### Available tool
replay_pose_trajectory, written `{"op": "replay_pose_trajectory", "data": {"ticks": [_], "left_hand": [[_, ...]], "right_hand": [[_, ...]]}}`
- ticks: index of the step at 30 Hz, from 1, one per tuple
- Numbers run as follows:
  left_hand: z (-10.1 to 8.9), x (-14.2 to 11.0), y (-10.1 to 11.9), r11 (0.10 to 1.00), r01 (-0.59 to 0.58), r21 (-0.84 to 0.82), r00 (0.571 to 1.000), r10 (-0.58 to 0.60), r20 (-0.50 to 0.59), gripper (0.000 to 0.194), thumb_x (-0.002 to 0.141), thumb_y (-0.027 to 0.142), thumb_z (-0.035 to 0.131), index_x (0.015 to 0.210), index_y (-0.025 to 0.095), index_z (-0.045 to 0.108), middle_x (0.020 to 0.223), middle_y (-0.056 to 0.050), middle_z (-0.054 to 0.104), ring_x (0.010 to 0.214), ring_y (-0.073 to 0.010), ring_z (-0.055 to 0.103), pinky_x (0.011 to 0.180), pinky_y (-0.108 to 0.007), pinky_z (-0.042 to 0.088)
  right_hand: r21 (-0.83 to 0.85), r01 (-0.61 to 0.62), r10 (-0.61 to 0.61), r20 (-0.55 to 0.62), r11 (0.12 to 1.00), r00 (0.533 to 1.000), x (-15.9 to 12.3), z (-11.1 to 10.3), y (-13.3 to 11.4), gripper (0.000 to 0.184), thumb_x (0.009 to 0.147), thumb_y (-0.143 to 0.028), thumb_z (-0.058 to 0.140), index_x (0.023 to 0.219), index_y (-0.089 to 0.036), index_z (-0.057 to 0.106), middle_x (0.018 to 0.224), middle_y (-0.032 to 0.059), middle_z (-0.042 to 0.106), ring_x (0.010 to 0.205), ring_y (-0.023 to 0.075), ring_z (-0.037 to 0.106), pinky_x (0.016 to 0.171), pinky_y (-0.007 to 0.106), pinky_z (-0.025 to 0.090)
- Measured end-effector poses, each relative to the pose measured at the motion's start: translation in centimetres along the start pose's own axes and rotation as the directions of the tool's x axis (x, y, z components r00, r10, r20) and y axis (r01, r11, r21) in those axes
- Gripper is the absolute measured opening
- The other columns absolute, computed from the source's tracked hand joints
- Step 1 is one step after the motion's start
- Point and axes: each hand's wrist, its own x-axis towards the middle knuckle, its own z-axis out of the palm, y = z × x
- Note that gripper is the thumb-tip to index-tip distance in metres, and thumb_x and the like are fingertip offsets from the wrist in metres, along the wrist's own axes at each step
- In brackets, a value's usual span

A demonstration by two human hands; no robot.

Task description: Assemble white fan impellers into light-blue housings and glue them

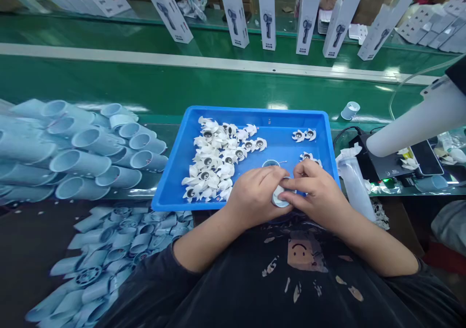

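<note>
black shirt (251, 279) nearest; blue tube (278, 198) in left hand (257, 192), right hand (315, 192) touching

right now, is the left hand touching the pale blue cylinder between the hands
Touching: the head view shows the left hand wrapped around the pale blue cylinder.

A factory, shown by green conveyor belt (225, 88), printed boxes (267, 27), piled tubes (105, 144).

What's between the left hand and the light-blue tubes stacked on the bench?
In the head view: the left part of the blue tray, with a heap of white fan wheels in it.
</note>
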Motion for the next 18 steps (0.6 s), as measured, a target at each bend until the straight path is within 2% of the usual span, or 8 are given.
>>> {"op": "replay_pose_trajectory", "data": {"ticks": [3,6,10,13,16,18], "left_hand": [[0.2,0.1,-0.3,0.997,-0.052,0.060,0.998,0.055,-0.034,0.024,0.082,0.035,0.060,0.096,0.016,0.056,0.085,-0.009,0.072,0.076,-0.0212,0.070,0.066,-0.030,0.057],[0.4,0.1,-0.6,0.995,-0.066,0.076,0.994,0.072,-0.086,0.026,0.083,0.035,0.059,0.100,0.016,0.054,0.086,-0.009,0.072,0.078,-0.0209,0.071,0.069,-0.031,0.059],[0.4,0.1,-0.8,0.996,-0.067,0.064,0.992,0.073,-0.101,0.026,0.084,0.038,0.058,0.100,0.018,0.052,0.085,-0.007,0.072,0.077,-0.0198,0.071,0.070,-0.031,0.060],[0.4,0.0,-0.8,0.993,-0.085,0.079,0.988,0.095,-0.123,0.027,0.085,0.040,0.058,0.100,0.018,0.052,0.083,-0.007,0.072,0.075,-0.0197,0.071,0.067,-0.031,0.059],[0.3,-0.2,-0.8,0.995,-0.079,0.059,0.989,0.085,-0.124,0.032,0.085,0.046,0.059,0.099,0.018,0.052,0.082,-0.007,0.071,0.074,-0.0195,0.070,0.066,-0.030,0.058],[0.2,-0.4,-0.9,0.996,-0.077,0.052,0.990,0.082,-0.116,0.034,0.086,0.047,0.059,0.101,0.018,0.052,0.086,-0.007,0.072,0.077,-0.0198,0.070,0.068,-0.031,0.058]], "right_hand": [[-0.038,0.124,-0.127,-0.113,0.992,0.985,-0.5,-0.6,-0.4,0.040,0.094,-0.041,0.051,0.067,-0.017,0.067,0.076,0.0053,0.053,0.073,0.0153,0.049,0.068,0.031,0.042],[-0.146,0.222,-0.241,-0.124,0.964,0.963,-1.0,-0.6,-0.3,0.054,0.093,-0.061,0.037,0.090,-0.019,0.071,0.099,0.0108,0.060,0.094,0.0235,0.052,0.081,0.041,0.043],[-0.192,0.244,-0.279,-0.186,0.951,0.942,-1.3,0.0,0.0,0.053,0.095,-0.059,0.033,0.093,-0.021,0.069,0.109,0.0086,0.063,0.100,0.0251,0.049,0.087,0.044,0.040],[-0.221,0.226,-0.262,-0.148,0.949,0.954,-1.4,0.3,0.1,0.061,0.095,-0.062,0.024,0.105,-0.020,0.068,0.122,0.0103,0.060,0.113,0.0288,0.045,0.092,0.047,0.037],[-0.245,0.209,-0.261,-0.200,0.947,0.945,-1.5,0.2,0.1,0.055,0.096,-0.059,0.028,0.093,-0.022,0.069,0.118,0.0080,0.062,0.110,0.0281,0.046,0.091,0.046,0.036],[-0.244,0.235,-0.290,-0.223,0.941,0.931,-1.5,0.2,0.1,0.054,0.096,-0.058,0.028,0.095,-0.023,0.069,0.116,0.0077,0.062,0.108,0.0271,0.046,0.090,0.045,0.037]]}}
